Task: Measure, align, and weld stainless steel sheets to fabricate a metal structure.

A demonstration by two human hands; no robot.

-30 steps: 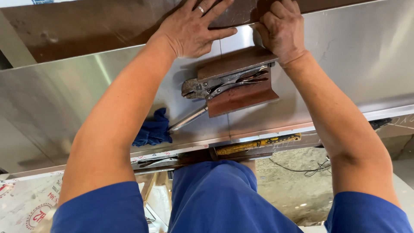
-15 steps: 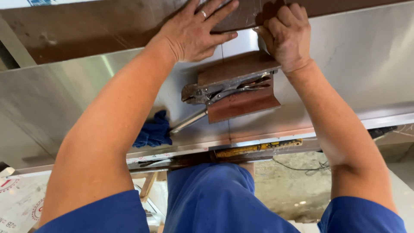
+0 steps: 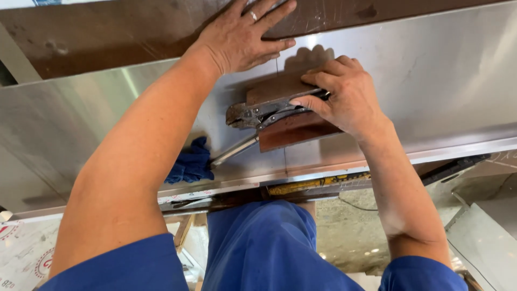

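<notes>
Right hand (image 3: 347,97) curled over locking pliers (image 3: 264,113) and brown wood block (image 3: 293,129), fingers closed on the plier handles at the block's right end; jaws stick out left of the grip. Block and pliers lie on the steel sheet (image 3: 431,75), near centre. Left hand (image 3: 242,37) flat, fingers spread, pressing the dark beam (image 3: 107,32) at the far edge. Blue cloth (image 3: 188,161) lies left, near the sheet's front lip. Half a second earlier the right hand was up on the beam; it has dropped onto the pliers. Left hand unchanged.
</notes>
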